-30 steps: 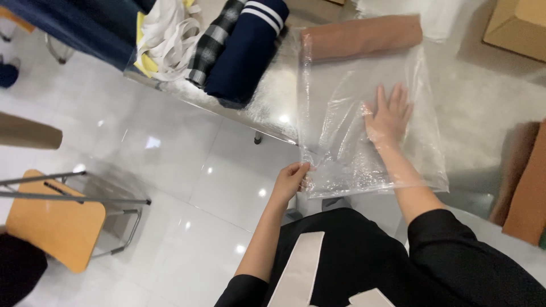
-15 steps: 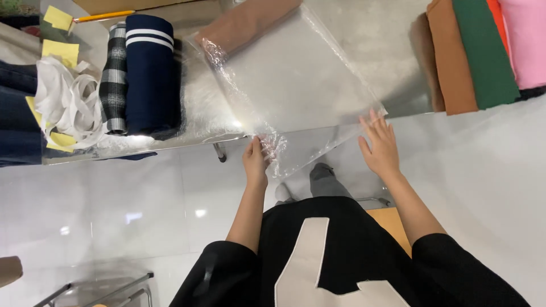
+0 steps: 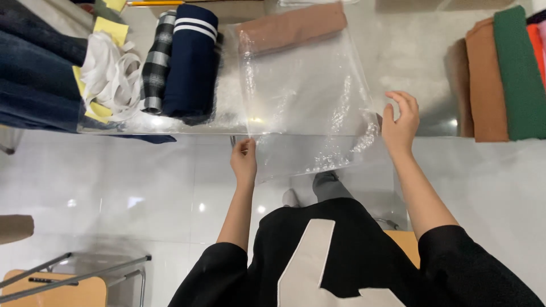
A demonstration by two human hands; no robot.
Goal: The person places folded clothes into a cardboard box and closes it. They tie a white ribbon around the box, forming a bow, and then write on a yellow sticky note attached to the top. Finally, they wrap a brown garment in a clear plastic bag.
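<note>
Glossy white floor tiles [image 3: 114,193] fill the near part of the view, with a wooden chair [image 3: 51,287] on a metal frame at the lower left and the person's black top with a pale panel just below the camera. Both hands reach forward to the near edge of a grey desk [image 3: 409,62]. The left hand [image 3: 244,162] is pinched shut on the near left corner of a clear plastic bag [image 3: 301,96], which lies flat on the desk with its near end hanging over the edge. The right hand [image 3: 401,122] is half open, fingers curled and spread, at the bag's near right corner; whether it actually grips the plastic I cannot tell. A folded brown cloth [image 3: 293,25] lies across the far end of the bag, seemingly inside it. To the left of the bag, close beside it, stand a folded navy garment with white stripes [image 3: 190,59], a black and white checked cloth [image 3: 156,57], a heap of white straps [image 3: 111,77] over yellow paper, and dark blue clothes [image 3: 37,68]. Well apart on the right lie folded brown cloth [image 3: 483,79] and green cloth [image 3: 520,68] in a stack.
</note>
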